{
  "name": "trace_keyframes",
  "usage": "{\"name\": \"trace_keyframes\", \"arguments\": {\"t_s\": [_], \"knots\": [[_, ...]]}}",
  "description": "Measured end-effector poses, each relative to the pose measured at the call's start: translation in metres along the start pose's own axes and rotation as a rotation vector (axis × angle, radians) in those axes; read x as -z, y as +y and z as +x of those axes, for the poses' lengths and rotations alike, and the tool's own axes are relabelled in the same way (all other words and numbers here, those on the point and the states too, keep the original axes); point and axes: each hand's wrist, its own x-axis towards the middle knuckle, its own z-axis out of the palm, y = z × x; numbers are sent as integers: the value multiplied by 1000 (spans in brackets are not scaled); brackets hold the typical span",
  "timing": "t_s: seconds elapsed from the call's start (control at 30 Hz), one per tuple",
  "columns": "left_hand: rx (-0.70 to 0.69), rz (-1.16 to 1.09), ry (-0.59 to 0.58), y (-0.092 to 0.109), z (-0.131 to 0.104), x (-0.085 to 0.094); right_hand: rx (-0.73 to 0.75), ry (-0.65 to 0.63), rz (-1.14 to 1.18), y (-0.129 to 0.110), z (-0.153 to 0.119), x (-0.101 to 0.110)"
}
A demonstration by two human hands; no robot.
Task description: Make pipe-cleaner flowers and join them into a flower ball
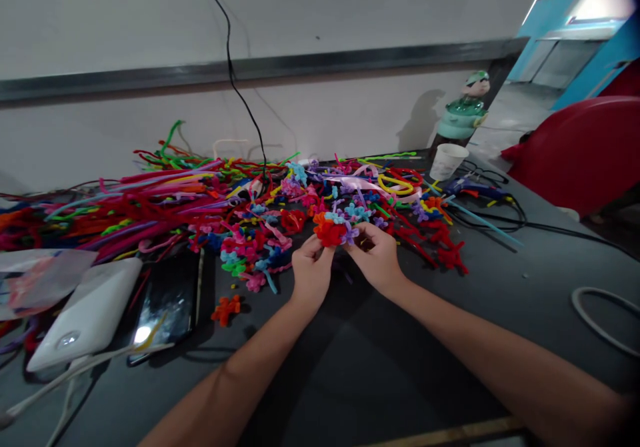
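Observation:
Both hands meet above the near middle of the table. My left hand [313, 270] is closed in a pinch on a bunch of orange-red pipe cleaner flowers [330, 233]. My right hand [379, 255] pinches a purple pipe cleaner flower [350, 233] right against that bunch. The stems are mostly hidden by the fingers. Behind the hands lies a heap of small pipe cleaner flowers [260, 240] in pink, blue, purple and red. A single orange pipe cleaner flower [227, 310] rests apart, left of my left forearm.
Loose pipe cleaners [165, 207] spread along the wall at left. A phone [167, 303], a white power bank [90, 310] and cables lie at front left. At right are a paper cup [447, 161], a blue glue gun [480, 189], a figurine bottle [461, 115] and a red chair [575, 147].

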Motion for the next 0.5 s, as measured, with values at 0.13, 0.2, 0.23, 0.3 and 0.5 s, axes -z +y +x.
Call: {"name": "trace_keyframes", "arguments": {"t_s": [0.13,0.2,0.23,0.3,0.5], "knots": [[35,14,20,1,3,2,-4,-97,9,-7,0,3],[19,39,29,4,4,2,-19,-142,54,-8,0,4],[3,61,32,6,5,2,-32,-149,80,-8,0,4],[-30,109,31,7,5,2,-59,-121,104,-5,1,4],[53,138,159,-3,8,6,34,-57,-3,-1,5,5]]}}
